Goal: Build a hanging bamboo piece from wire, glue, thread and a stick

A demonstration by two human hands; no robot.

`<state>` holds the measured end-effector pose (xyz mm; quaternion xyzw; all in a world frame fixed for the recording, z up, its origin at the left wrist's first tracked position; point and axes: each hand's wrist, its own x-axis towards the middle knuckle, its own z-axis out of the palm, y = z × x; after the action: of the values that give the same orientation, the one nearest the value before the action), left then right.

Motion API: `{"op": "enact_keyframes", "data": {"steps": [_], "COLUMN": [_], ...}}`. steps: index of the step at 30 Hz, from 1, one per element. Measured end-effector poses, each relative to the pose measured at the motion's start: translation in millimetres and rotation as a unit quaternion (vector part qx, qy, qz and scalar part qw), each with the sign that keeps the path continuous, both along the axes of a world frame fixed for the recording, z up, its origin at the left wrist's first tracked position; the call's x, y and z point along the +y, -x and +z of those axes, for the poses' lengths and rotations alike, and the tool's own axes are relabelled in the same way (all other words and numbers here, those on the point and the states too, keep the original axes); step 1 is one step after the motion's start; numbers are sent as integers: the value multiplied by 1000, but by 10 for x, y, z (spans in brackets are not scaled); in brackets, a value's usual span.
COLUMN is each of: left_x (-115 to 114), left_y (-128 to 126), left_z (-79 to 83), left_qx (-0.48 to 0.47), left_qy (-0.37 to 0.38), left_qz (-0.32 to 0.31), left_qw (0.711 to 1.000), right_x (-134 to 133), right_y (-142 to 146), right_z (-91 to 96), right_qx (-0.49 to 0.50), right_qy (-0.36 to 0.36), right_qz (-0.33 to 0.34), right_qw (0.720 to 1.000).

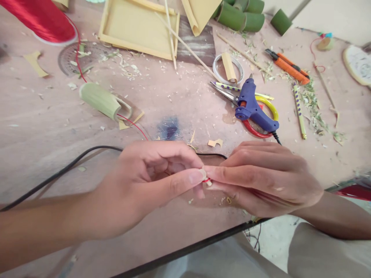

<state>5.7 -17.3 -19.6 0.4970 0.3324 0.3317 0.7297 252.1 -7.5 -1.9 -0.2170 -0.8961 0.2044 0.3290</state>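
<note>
Left hand (150,181) and right hand (261,181) meet with fingertips pinched tight on a pale chip (202,173) and red thread (206,180), low over the table (43,127) near its front edge (black cable (58,170) just behind). A glue gun (253,110) and scissors (262,117) lie beyond.

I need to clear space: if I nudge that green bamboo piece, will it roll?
Likely stiff: the bamboo piece looks like a hollow tube. Lying on its side, it may roll if pushed sideways. The red thread at its mouth might drag along.

Left hand (145,181) and right hand (261,179) together pinch a small pale piece (202,172) and red thread (206,180).
</note>
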Motion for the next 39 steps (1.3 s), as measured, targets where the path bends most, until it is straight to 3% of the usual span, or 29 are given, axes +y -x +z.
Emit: {"op": "enact_keyframes", "data": {"steps": [6, 14, 27, 39], "left_x": [-3, -37, -42, -62], "left_y": [-3, -34, -20, -30], "left_z": [14, 64, 103, 50], "left_qx": [8, 2, 48, 30], "left_qy": [-5, 30, 80, 97], "left_qz": [-3, -9, -24, -23], "left_qw": [1000, 1000, 995, 995], "right_x": [-46, -112, -125, -82], "right_y": [32, -36, -48, -70], "right_z": [-12, 100, 61, 21], "right_qx": [15, -64, -73, -73], "right_qy": [17, -118, -149, -151], "right_qz": [-33, -23, -16, 6], "right_qw": [999, 991, 986, 986]}}
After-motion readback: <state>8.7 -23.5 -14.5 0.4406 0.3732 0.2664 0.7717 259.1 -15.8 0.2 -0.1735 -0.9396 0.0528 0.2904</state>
